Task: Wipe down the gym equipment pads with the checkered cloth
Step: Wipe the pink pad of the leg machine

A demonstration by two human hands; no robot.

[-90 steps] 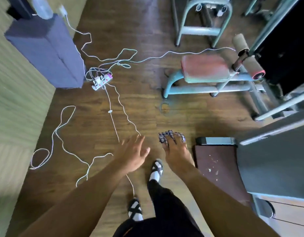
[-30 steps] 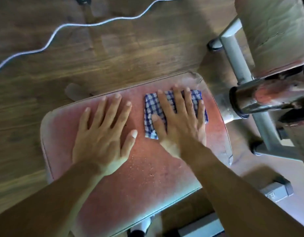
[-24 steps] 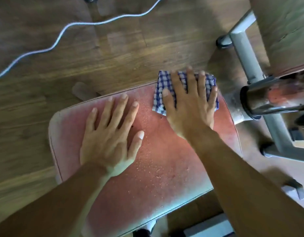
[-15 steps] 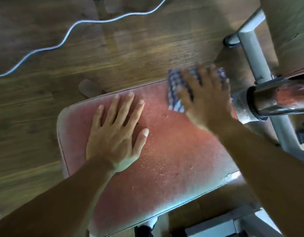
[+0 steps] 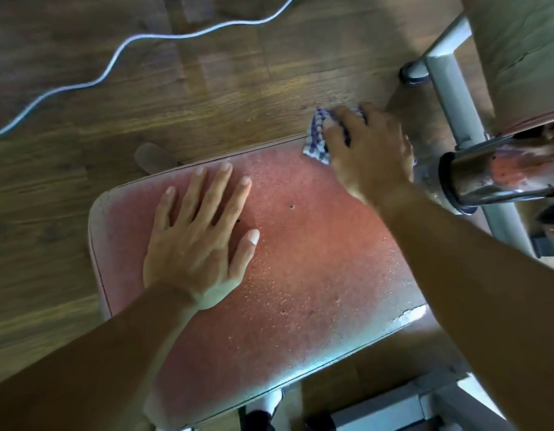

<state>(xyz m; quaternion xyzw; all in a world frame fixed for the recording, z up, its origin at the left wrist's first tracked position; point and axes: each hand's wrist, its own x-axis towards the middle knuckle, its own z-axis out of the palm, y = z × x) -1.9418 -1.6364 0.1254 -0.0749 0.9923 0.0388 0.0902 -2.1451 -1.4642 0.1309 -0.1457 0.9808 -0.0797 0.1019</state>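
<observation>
- Wiping the far right corner of the pad (image 5: pixel 316 275): right hand (image 5: pixel 367 154) grips the cloth (image 5: pixel 316 138) at the edge.
- Left hand (image 5: pixel 198 237) lies flat, fingers spread, bracing.
- Most of the pad looks speckled, probably unwiped.

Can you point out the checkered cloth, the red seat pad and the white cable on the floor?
checkered cloth (image 5: pixel 315 140), head view, its exposed left part.
red seat pad (image 5: pixel 307 262), head view, bare middle.
white cable (image 5: pixel 120 49), head view, a bend on the floor.
</observation>
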